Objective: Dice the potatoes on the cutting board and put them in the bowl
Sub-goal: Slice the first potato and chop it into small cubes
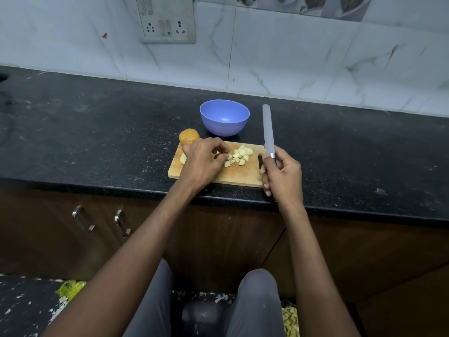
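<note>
A wooden cutting board (245,175) lies at the counter's front edge. Several pale diced potato pieces (241,155) sit on its middle and right. A whole unpeeled potato (188,136) rests at the board's back left corner, and a pale cut piece (183,158) peeks out left of my wrist. My left hand (202,162) hovers over the board with fingers curled, its fingertips at the nearest dice; whether it pinches one I cannot tell. My right hand (281,173) grips a grey knife (268,130), blade raised and pointing away, over the board's right end. An empty blue bowl (224,117) stands just behind the board.
The black speckled counter (97,132) runs left and right, backed by a white tiled wall with a socket panel (166,19). Below are brown cabinet doors with metal handles (82,218). My legs and floor debris show at the bottom.
</note>
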The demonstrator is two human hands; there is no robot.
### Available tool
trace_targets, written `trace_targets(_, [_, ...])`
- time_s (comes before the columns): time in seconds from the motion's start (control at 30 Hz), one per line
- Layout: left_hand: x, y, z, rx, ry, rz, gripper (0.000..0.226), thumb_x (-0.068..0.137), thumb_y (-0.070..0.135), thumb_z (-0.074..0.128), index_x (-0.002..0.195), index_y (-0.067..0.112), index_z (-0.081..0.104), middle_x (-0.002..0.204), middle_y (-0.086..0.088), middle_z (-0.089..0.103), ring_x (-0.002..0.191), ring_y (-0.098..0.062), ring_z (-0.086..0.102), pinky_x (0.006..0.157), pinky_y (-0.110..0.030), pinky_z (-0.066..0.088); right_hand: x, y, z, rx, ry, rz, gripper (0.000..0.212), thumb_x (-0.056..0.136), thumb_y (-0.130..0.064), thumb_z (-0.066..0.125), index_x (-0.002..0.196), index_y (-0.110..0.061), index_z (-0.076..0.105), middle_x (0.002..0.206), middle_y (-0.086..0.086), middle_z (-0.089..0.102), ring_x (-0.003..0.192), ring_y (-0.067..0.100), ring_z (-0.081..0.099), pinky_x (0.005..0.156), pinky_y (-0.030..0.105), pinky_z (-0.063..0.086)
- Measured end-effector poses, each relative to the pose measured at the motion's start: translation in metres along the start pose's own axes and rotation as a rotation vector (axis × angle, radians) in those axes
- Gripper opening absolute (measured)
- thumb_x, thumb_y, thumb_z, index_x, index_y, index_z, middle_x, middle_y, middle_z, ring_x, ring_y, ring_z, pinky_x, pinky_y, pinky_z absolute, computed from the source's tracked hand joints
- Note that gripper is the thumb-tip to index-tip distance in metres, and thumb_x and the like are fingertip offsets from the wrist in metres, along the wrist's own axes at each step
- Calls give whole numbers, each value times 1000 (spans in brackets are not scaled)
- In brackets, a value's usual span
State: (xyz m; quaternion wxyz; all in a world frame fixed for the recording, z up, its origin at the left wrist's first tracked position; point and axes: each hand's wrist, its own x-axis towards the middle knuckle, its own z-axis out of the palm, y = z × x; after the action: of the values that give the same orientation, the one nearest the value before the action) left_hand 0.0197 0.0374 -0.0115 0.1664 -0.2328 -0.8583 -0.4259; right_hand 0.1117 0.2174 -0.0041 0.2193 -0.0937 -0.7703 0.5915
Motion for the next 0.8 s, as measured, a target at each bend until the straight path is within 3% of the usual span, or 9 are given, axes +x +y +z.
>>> trace_targets(0.1, [13,0,5,85,-47,-27,8,91,18,72,89,26,74,94,11,73,102,-14,59,83,-33,17,-1,9,1,71,6,8,17,106,-23,58,117,-29,68,68,2,60,47,15,47,40,29,43])
trace_targets(0.2, [21,1,7,172,-83,-20,14,94,14,69,98,24,77,100,6,75,109,-19,58,81,-34,17,-2,11,0,56,-2,-15,14,107,-23,57,114,-31,67,69,4,61,48,16,49,41,30,46])
trace_targets(0.33, [12,5,2,220,27,20,20,96,6,63,106,15,78,101,-2,77,103,-23,60,78,-33,16,-3,14,0,-9,-4,-54,13,107,-24,56,114,-26,66,70,3,63,49,17,52,41,31,48])
trace_targets(0.4, [4,4,-1,205,63,16,18,96,8,65,107,14,77,99,-1,77,101,-21,62,84,-34,19,-2,16,1,-29,0,-66,13,107,-23,55,114,-24,66,70,4,63,48,16,52,41,30,48])
trace_targets(0.5, [-4,4,-2,223,-86,3,26,90,23,76,115,15,75,106,0,76,107,-20,62,98,-43,30,-2,19,2,-43,2,-75,13,107,-23,56,116,-24,66,71,4,63,48,16,53,41,31,49])
trace_targets(0.67, [2,13,8,332,-145,9,33,92,15,72,125,14,69,109,-5,75,109,-26,58,92,-45,35,0,21,3,-12,-1,-62,14,106,-22,58,118,-24,66,73,4,66,48,16,54,42,30,49])
trace_targets(0.8, [8,20,13,334,-156,-25,35,91,11,72,126,11,68,112,-8,74,112,-27,61,95,-44,39,15,20,-1,32,62,-37,19,102,-19,65,121,-22,66,79,6,73,54,14,61,48,31,50])
